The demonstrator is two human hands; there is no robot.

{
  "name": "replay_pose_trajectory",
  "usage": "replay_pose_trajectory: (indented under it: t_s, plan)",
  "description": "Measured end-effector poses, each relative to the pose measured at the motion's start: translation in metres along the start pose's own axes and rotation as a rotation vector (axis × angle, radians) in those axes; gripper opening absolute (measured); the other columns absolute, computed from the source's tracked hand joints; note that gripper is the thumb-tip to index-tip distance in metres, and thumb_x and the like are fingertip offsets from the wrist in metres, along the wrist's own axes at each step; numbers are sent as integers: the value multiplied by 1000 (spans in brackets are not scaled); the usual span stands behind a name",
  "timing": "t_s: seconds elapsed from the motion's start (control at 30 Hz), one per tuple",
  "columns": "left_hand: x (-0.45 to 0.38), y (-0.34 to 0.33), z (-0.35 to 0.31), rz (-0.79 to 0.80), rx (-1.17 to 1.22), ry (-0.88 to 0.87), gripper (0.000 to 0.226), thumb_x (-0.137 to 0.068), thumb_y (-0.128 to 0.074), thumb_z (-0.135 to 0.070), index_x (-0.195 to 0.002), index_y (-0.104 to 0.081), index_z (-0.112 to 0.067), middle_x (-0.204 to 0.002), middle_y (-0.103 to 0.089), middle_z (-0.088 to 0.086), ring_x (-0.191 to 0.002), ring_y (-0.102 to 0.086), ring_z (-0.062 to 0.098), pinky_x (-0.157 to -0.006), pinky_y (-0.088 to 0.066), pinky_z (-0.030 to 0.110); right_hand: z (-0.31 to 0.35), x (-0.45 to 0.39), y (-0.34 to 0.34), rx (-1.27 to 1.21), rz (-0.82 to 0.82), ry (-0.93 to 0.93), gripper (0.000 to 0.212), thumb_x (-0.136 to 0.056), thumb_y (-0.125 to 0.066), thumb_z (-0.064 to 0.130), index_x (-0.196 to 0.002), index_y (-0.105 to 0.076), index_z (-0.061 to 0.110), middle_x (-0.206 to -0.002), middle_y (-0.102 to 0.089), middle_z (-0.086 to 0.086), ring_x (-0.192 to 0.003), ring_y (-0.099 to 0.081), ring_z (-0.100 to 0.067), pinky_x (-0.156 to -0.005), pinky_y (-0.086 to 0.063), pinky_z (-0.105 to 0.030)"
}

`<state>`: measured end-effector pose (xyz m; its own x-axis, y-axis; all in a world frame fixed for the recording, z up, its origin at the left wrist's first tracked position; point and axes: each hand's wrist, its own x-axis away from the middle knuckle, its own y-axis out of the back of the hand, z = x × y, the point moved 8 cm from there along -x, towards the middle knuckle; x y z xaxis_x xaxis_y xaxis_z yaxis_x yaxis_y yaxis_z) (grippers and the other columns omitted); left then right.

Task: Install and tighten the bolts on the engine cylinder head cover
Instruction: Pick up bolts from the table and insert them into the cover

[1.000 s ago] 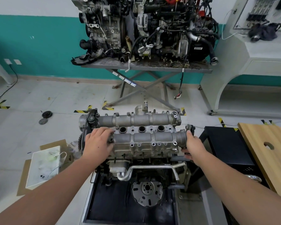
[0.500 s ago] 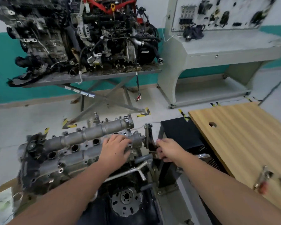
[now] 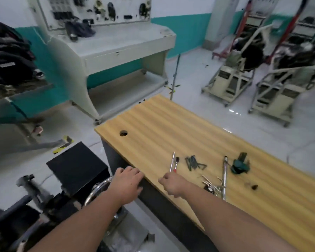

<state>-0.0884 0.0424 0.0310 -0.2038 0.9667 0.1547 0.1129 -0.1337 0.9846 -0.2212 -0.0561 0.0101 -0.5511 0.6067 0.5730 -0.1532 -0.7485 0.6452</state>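
The right hand [image 3: 171, 184] has its fingers curled in, and its fingertips are at the red end of a thin silver tool [image 3: 172, 163] that lies on the wooden table [image 3: 171, 128]; the picture is too blurry to tell if the fingers pinch the tool or only touch it. The left hand [image 3: 128, 181] lies flat with its fingers straight and close together, and they rest on the near edge of the table. Two bare arms reach out from the bottom of the picture. On the table there is one pile of dark bolts [image 3: 194, 163], just beside the thin tool, and they are too bunched up to count. Past them lies one long silver bar [image 3: 225, 176], one green thing [image 3: 239, 165], one small heap of shiny bits [image 3: 212, 186] and one small dark bit [image 3: 254, 187]. The table has one round hole [image 3: 123, 133] near its far corner. One black box [image 3: 78, 168] stands on the floor by the left arm, and one pale workbench [image 3: 116, 51] stands by the green wall. A second ago both hands held the grey engine cover, and the engine filled the middle of the view. Now the view has turned to the right, the engine cover is out of sight, and both hands have come over to the table.
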Motion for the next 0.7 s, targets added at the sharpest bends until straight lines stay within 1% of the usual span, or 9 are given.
replay_pose_trajectory:
  t_s: [0.1, 0.13, 0.2, 0.27, 0.37, 0.5, 0.57, 0.63, 0.7]
  plan:
    - [-31, -6, -37, 46, -12, -92, 43, -94, -46, -49, -135, -47, -36, -134, -51, -12, -128, -42, 15, -102, -29, 41, -37, -4, 17, -37, -11, -60, 37, -102, -43, 40, -121, -54, 10, -100, -55, -11, -85, -55, -28, -68, -47, -33]
    - [-39, -8, -44, 62, -27, -115, 43, -95, -46, -48, -136, -46, -36, -135, -50, -12, -129, -41, 16, -103, -29, 41, -44, -5, 19, -46, -3, -66, 36, -102, -43, 40, -120, -53, 11, -96, -55, -9, -84, -54, -27, -67, -46, -32]
    - [-52, -12, -51, 97, -43, -128, 43, -96, -46, -47, -137, -46, -35, -135, -51, -11, -129, -42, 16, -104, -29, 42, -54, -7, 21, -47, 2, -69, 30, -103, -43, 41, -109, -56, 14, -91, -57, -5, -83, -55, -25, -69, -44, -30]
    - [-62, -20, -52, 141, -43, -119, 43, -96, -46, -47, -137, -46, -34, -134, -53, -10, -127, -44, 17, -104, -30, 42, -66, -8, 23, -25, -13, -93, 30, -103, -44, 39, -108, -59, 14, -100, -62, -7, -89, -58, -24, -75, -43, -29]
    - [-77, -34, -54, 199, -57, -113, 40, -97, -46, -44, -135, -49, -32, -130, -57, -9, -122, -49, 18, -103, -33, 43, -91, -8, 26, 26, -47, -166, 33, -101, -48, 30, -121, -62, 9, -120, -65, -10, -108, -61, -27, -89, -48, -33]
    - [-95, -54, -78, 254, -46, -86, 31, -98, -45, -42, -125, -53, -29, -118, -61, -7, -109, -56, 18, -90, -38, 39, -133, -16, 44, 94, -116, -252, 28, -96, -46, 17, -119, -62, 11, -119, -65, -10, -107, -62, -27, -88, -51, -33]
    - [-105, -62, -91, 256, 68, -9, 23, -97, -45, -42, -114, -55, -29, -102, -61, -9, -95, -60, 16, -79, -40, 35, -149, -28, 60, 83, -172, -266, 30, -94, -46, 13, -119, -62, 11, -119, -65, -11, -105, -63, -27, -85, -51, -32]
    - [-118, -71, -102, 249, 267, 105, 16, -97, -46, -40, -101, -55, -28, -87, -58, -11, -81, -60, 14, -68, -42, 31, -160, -42, 78, 53, -232, -273, 33, -94, -47, 11, -125, -58, 11, -120, -62, -10, -104, -62, -26, -79, -51, -31]
    - [-131, -80, -113, 250, 494, 221, 16, -95, -53, -35, -105, -59, -24, -94, -61, -8, -85, -61, 15, -70, -45, 27, -169, -61, 97, 6, -301, -283, 33, -92, -50, 11, -126, -54, 10, -117, -58, -11, -99, -61, -26, -71, -48, -31]
